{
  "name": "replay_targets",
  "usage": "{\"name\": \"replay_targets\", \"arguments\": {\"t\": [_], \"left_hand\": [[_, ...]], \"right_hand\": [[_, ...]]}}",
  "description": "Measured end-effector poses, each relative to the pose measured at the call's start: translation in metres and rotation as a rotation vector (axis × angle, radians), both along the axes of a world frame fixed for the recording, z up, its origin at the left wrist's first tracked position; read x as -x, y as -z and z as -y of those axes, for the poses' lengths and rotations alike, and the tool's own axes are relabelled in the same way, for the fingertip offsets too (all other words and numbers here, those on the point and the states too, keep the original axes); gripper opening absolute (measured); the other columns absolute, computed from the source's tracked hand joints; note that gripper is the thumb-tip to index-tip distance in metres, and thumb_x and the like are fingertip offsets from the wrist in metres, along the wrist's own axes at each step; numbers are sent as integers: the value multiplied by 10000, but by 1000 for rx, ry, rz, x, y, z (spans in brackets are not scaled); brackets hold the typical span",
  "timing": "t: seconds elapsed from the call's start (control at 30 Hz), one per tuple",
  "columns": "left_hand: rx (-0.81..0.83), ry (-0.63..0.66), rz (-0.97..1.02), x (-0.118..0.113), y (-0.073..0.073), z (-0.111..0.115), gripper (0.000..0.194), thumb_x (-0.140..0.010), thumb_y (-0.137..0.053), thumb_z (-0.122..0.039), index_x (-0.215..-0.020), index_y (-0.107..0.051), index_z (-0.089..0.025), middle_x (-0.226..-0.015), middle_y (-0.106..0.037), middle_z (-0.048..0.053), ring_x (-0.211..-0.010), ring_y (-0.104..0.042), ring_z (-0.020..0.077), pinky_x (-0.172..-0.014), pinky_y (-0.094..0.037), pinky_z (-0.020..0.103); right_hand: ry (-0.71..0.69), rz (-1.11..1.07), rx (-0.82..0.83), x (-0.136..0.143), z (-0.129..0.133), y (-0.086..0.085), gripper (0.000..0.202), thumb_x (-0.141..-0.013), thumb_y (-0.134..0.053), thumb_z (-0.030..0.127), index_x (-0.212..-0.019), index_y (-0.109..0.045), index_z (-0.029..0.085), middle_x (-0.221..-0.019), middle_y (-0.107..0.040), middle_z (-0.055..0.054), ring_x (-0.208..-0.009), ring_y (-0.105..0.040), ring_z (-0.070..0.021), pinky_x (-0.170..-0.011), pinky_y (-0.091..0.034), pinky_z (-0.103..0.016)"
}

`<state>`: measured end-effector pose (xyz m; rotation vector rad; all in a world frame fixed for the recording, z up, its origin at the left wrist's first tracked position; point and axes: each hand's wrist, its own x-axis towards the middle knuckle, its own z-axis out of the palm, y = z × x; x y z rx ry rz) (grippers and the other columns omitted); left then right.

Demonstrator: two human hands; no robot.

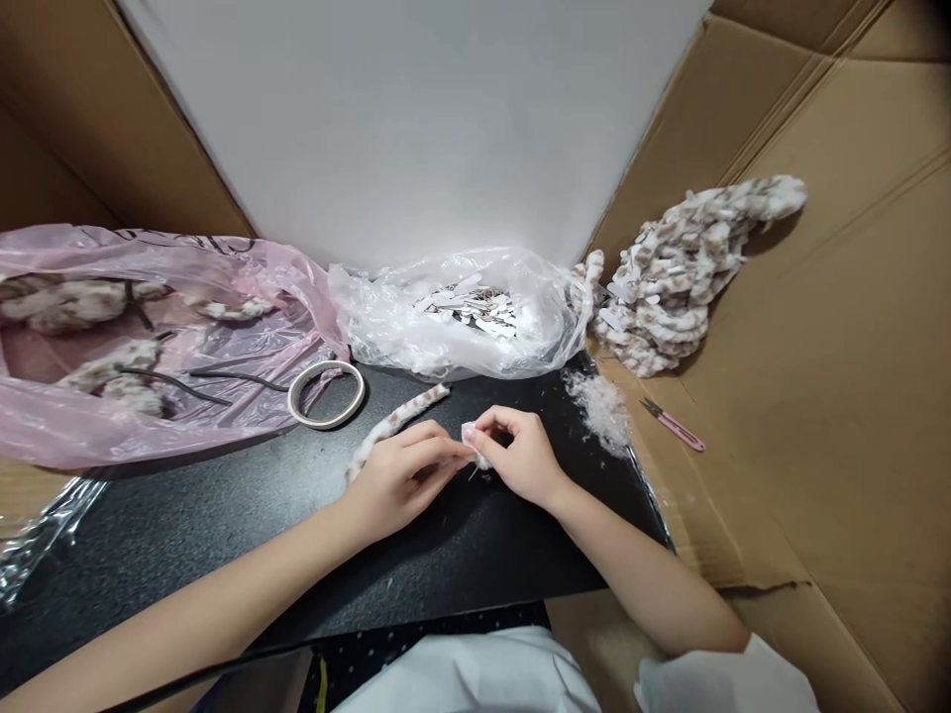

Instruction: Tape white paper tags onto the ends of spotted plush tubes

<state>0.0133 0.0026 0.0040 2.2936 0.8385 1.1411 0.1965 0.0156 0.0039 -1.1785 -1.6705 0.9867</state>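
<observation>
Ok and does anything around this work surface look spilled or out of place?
Yes, the loose white fluff at the right edge of the black tabletop. It looks odd because it lies in a messy, uncontained clump, with small bits scattered nearby. Nothing else clearly stands out.

The furry strip is white with brown patches, and the furry heap has similar colours. The small piece is white. The table top is black with fine pale specks. One bag is see-through pink with black marks. The snips are pink with dark blades. The cardboard is plain brown.
</observation>
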Motion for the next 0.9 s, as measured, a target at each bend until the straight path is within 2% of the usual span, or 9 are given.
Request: {"name": "replay_targets", "arguments": {"t": [0.1,0.27,0.37,0.5,0.7,0.9], "left_hand": [[44,-27,8,0,2,0,106,-864,-580,-114,-895,-667,-165,-763,-645,29,-632,-600,100,-549,-451,182],[106,-53,18,1,3,-1,73,-857,-588,-152,-827,-653,-163,-739,-641,23,-588,-565,99,-535,-430,198],[141,-74,34,0,1,-1,89,-853,-589,-170,-791,-653,-160,-703,-635,16,-565,-547,98,-538,-425,205],[133,-80,48,-2,2,-2,89,-849,-596,-165,-780,-651,-156,-679,-631,14,-577,-559,105,-554,-433,212],[124,-51,56,-1,8,-1,77,-861,-599,-176,-802,-647,-164,-777,-693,47,-674,-627,124,-588,-472,212],[364,-105,90,-4,9,-2,176,-866,-610,-268,-743,-632,-145,-712,-672,36,-624,-592,122,-564,-454,214]], "right_hand": [[24,69,-81,1,2,1,145,-809,-630,266,-687,-648,189,-599,-640,5,-565,-573,-135,-580,-441,-264],[67,207,-319,2,4,5,126,-839,-632,254,-723,-664,218,-620,-682,16,-575,-591,-141,-754,-425,-339],[84,234,-392,3,6,6,126,-856,-621,243,-740,-665,226,-662,-716,17,-573,-605,-135,-805,-400,-355],[121,245,-407,3,6,8,116,-858,-623,230,-751,-669,225,-713,-739,10,-576,-609,-128,-818,-380,-355],[103,261,-370,1,5,5,117,-835,-642,228,-719,-658,228,-618,-682,39,-566,-594,-127,-894,-362,-381],[26,233,-400,0,7,-1,144,-818,-643,193,-679,-648,232,-729,-708,19,-721,-641,-159,-925,-360,-402]]}}
